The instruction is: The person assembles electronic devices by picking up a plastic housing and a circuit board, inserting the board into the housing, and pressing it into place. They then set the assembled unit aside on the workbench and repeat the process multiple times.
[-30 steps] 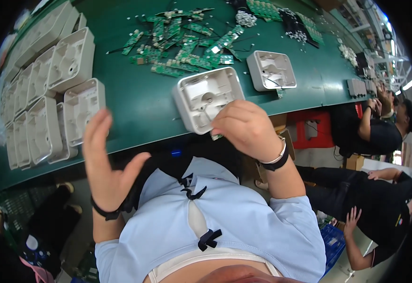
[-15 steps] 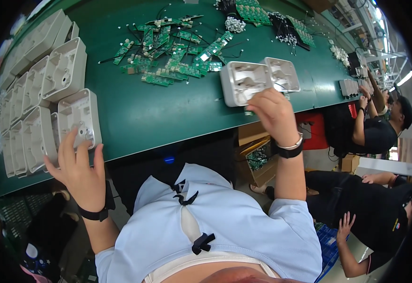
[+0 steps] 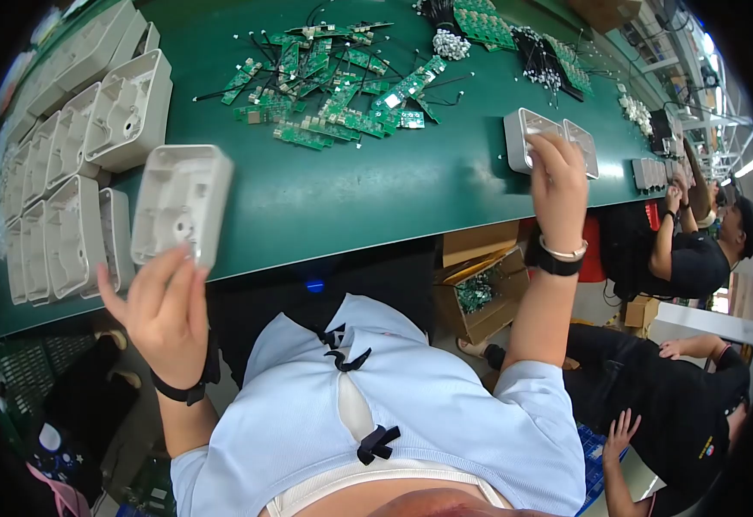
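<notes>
My left hand point(image 3: 165, 319) pinches the near edge of an off-white plastic housing point(image 3: 180, 185), an open tray-like shell with moulded ribs and a round boss inside. That housing is slightly blurred and stands apart from the stacked ones. Farther right, my right hand point(image 3: 559, 194) has its fingers curled over the near wall of another off-white housing point(image 3: 517, 142); the fingertips are partly hidden inside it. Touching or nearly touching that one on its right is a further housing point(image 3: 589, 155).
Stacked off-white housings point(image 3: 127, 112) fill the bench's left end. Green circuit boards with black wires point(image 3: 333, 95) lie in a heap at the far middle. Bundled white-tipped cables point(image 3: 451, 45) sit behind. A cardboard box point(image 3: 488, 297) stands below the bench; co-workers point(image 3: 695, 241) are at the right.
My left hand has drawn one housing rightward, away from the stack. The two housings at my right hand have moved right along the bench, with that hand following.
</notes>
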Tool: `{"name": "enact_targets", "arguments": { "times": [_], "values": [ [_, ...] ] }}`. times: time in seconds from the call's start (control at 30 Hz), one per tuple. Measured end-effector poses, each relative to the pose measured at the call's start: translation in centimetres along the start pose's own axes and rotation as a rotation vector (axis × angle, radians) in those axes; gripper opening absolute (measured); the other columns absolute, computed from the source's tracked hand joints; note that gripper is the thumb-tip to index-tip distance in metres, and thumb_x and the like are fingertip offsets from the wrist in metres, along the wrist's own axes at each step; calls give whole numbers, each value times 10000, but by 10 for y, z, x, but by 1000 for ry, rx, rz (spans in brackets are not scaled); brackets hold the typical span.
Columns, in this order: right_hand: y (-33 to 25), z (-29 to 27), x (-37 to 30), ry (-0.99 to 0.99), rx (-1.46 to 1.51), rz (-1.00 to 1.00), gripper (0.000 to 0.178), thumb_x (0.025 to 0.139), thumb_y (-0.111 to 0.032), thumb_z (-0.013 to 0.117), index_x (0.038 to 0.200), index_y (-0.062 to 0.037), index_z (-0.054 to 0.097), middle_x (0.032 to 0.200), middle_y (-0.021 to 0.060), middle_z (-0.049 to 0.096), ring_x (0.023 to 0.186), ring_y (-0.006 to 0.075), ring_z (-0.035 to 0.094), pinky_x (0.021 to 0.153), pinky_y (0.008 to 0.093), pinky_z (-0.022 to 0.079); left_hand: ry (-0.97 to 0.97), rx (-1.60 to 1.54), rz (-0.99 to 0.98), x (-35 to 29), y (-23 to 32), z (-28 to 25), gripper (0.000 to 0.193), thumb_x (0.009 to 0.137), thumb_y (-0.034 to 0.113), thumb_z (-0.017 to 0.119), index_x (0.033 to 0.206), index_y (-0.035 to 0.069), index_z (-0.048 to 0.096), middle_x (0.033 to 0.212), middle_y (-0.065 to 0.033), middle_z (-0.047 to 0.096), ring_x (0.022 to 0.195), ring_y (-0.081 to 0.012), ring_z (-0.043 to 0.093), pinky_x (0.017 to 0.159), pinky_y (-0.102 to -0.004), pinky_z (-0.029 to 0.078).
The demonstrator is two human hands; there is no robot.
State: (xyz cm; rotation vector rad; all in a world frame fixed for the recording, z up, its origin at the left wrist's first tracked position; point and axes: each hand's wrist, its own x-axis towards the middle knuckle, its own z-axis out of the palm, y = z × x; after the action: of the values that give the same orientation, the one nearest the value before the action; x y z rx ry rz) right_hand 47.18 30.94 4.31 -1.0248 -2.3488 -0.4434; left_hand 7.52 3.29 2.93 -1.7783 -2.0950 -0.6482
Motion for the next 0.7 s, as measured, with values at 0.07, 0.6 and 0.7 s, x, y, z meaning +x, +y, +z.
{"name": "enact_targets", "arguments": {
  "times": [0.07,0.6,0.7],
  "values": [
    [-18,20,22,-76,294,61,206,938,24,687,1132,-17,744,1131,146,731,968,369,692,872,454,556,-7,-59,33,0,8,-3,125,879,51,821,997,63,781,1105,-12,774,1079,-246,742,1262,-642,251],
    [-9,66,58,-598,1475,729,120,1096,-114,625,1168,-28,668,1105,100,717,955,173,701,760,302,584,-103,-320,254,-5,10,26,221,778,122,871,984,123,791,1230,-21,736,1213,-234,683,1215,-677,285],
    [-29,59,47,-546,2073,948,125,1114,-107,606,1192,-22,654,1152,101,705,992,153,698,790,275,599,-101,-389,151,-9,5,29,530,740,214,923,1231,125,748,1397,-115,659,1316,-322,625,1220,-646,295]
  ]
}}
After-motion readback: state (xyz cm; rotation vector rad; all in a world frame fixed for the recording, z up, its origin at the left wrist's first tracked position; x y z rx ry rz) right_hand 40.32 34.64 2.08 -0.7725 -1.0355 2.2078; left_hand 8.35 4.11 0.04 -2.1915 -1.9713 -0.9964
